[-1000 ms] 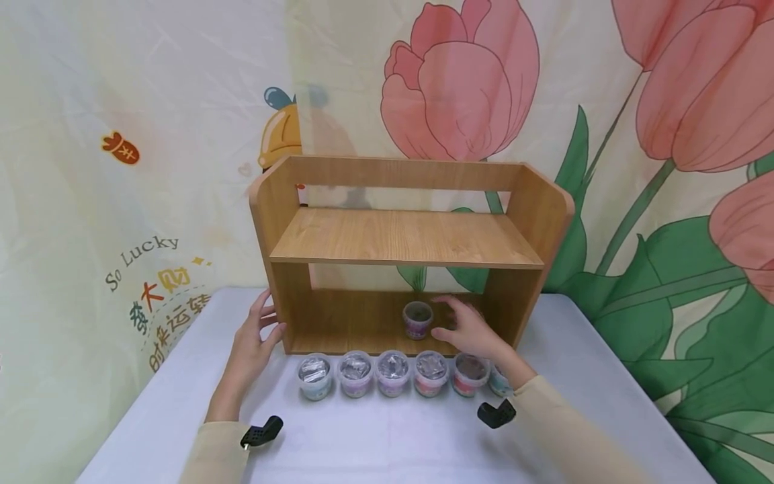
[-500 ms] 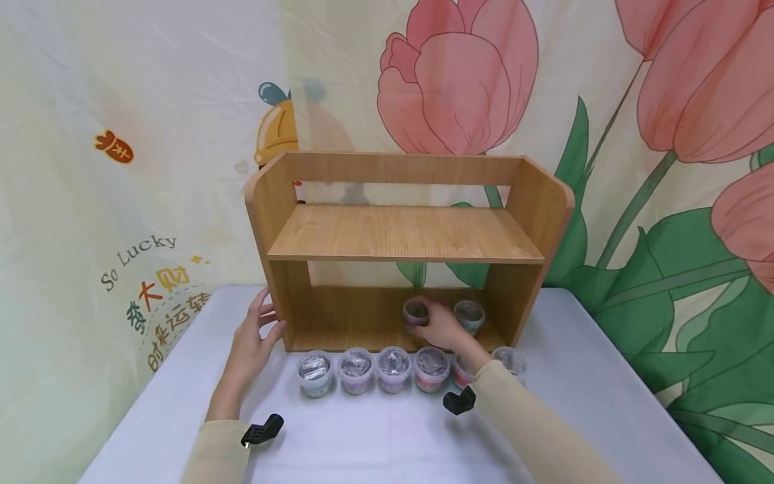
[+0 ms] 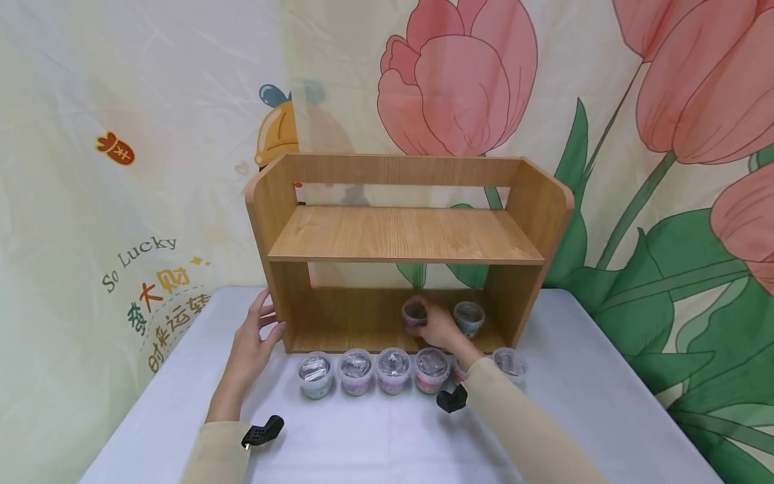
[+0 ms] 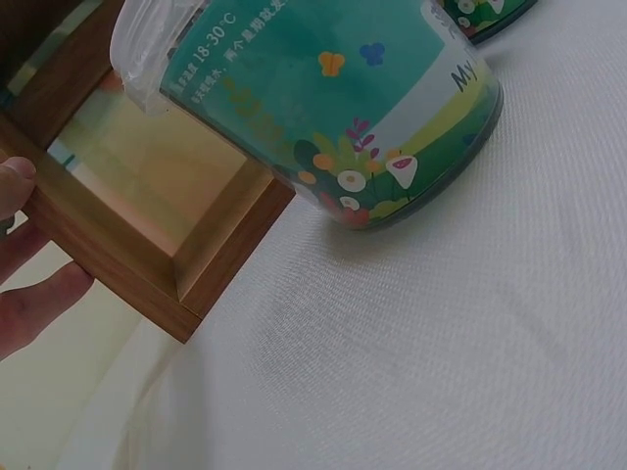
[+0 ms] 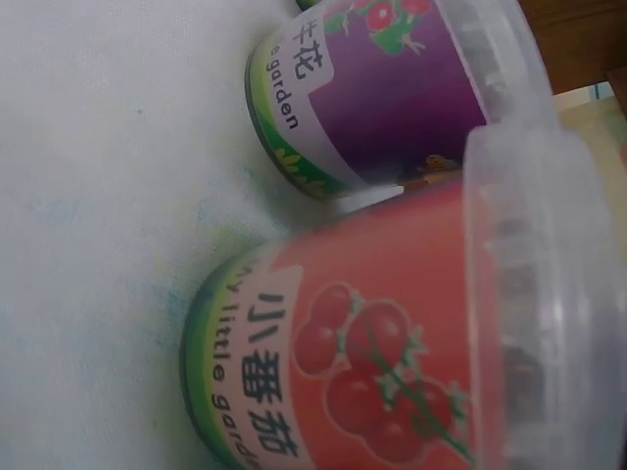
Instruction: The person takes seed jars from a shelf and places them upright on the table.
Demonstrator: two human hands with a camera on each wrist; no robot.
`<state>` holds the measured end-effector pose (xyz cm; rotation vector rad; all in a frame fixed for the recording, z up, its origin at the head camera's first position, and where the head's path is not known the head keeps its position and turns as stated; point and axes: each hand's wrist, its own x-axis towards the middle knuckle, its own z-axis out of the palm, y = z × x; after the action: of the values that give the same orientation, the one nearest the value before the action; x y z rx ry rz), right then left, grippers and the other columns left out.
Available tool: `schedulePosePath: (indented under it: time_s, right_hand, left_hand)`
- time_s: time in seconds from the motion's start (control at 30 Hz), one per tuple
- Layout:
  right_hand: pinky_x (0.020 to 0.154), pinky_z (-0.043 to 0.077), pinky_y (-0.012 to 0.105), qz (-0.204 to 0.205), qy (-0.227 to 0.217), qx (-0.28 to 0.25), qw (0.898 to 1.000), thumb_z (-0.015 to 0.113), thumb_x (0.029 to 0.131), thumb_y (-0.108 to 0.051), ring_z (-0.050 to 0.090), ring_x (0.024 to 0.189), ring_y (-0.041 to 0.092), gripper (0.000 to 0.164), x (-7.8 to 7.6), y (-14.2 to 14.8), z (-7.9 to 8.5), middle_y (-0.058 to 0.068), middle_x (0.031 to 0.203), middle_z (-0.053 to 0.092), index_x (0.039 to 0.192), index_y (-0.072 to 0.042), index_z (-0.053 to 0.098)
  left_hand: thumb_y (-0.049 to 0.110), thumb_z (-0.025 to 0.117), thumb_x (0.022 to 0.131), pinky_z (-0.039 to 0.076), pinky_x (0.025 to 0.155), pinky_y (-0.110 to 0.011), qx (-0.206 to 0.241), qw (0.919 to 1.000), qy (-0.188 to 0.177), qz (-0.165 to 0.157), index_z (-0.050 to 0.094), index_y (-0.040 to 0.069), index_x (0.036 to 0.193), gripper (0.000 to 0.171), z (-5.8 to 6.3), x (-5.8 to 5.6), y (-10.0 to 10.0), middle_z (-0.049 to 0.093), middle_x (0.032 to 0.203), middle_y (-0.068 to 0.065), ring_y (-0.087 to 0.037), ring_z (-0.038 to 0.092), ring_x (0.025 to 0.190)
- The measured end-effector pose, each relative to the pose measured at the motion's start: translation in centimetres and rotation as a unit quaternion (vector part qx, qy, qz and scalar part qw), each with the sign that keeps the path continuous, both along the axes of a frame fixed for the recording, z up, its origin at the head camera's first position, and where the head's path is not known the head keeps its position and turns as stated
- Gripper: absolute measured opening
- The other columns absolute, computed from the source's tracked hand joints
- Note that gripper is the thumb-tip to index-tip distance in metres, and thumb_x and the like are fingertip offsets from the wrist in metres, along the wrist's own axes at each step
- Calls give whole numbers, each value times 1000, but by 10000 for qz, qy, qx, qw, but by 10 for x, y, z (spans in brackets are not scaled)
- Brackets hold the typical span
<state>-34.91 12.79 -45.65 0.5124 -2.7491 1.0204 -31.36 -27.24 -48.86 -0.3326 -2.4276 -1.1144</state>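
Observation:
My right hand [image 3: 440, 329] holds a small purple-labelled planting cup [image 3: 412, 312] on the lower shelf of the wooden bookshelf [image 3: 405, 234]. The thumb and fingers curl around the cup's side. To its right on that shelf stands a second planting cup [image 3: 469, 318]. At the bookshelf's left side panel, my left hand [image 3: 252, 336] rests with loose fingers against the wood. In the left wrist view, its fingers [image 4: 44, 308] lie along the panel's edge. A red tomato-labelled cup [image 5: 382, 362] fills much of the right wrist view; the right hand is out of that view.
Several lidded planting cups stand in a row before the bookshelf, among them a teal one [image 3: 315, 376], a purple one [image 3: 355, 371] and one at the right end [image 3: 509, 363]. My right sleeve [image 3: 514, 417] passes over the row. A white cloth [image 3: 363, 444] covers the table.
My right hand has moved left from the right-hand cup to the purple cup on the lower shelf and now grips it. The left hand has stayed at the side panel.

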Motion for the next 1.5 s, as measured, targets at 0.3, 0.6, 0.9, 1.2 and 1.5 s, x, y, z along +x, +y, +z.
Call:
schedulePosePath:
  time_s: [0.3,0.6,0.9,1.2,1.5]
  right_hand:
    - [114,50,57,319,47,-129,9994,84,88,2,61,132,37,58,27,16,36,15,141,65,141,-9,63]
    - [104,58,57,649,170,-318,9972,84,89,0,59,126,36,56,67,66,71,14,138,62,139,-14,63]
    - [93,65,48,741,130,-452,9961,82,92,-1,60,123,38,57,105,151,77,16,137,60,143,-12,59]
    - [85,60,19,235,486,-208,9983,81,91,2,58,113,3,56,128,216,72,18,136,59,142,-8,59]
    - [86,56,17,255,198,-208,9993,82,91,-2,55,110,-6,55,130,249,40,15,136,59,141,-8,61]
  left_hand:
    - [5,68,104,61,93,-60,37,10000,14,-43,5,48,169,99,2,0,2,55,147,-23,-47,62,130]
    - [3,68,103,60,94,-61,33,10000,-19,-38,6,47,169,100,4,0,3,55,147,-23,-47,62,130]
    - [3,68,103,60,94,-62,35,10000,-16,-31,7,47,169,99,4,0,4,55,147,-23,-47,62,129]
    - [6,68,104,61,93,-59,50,10000,-55,19,5,48,168,100,5,3,2,54,149,-23,-47,61,131]
    - [6,68,104,61,94,-59,21,9999,-99,43,6,47,169,99,2,3,2,54,148,-24,-47,61,131]
